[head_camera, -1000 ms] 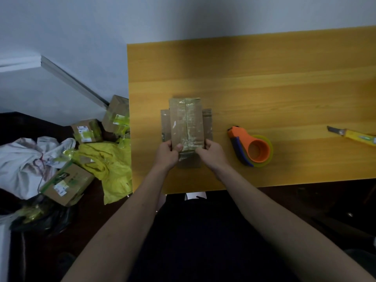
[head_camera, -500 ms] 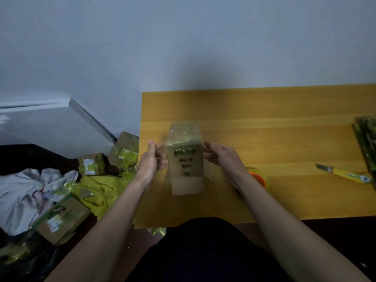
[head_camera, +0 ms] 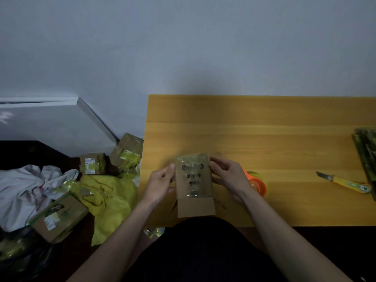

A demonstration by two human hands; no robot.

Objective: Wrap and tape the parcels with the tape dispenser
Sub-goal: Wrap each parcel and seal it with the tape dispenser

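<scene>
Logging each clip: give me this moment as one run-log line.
parcel held up over table | left hand grips left edge | right hand grips right edge | tape dispenser idle on table | knife right

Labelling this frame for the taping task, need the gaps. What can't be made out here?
- Tape dispenser: head view, mostly hidden behind the right hand; no tape end visible.
- Parcel print: head view, blurred by dim light and glossy tape, unreadable.
- Parcel's far side: hidden by the parcel itself, gripped by both hands, left hand.
- Green bundle: cut off by the right edge.
- Utility knife label: too small.
</scene>
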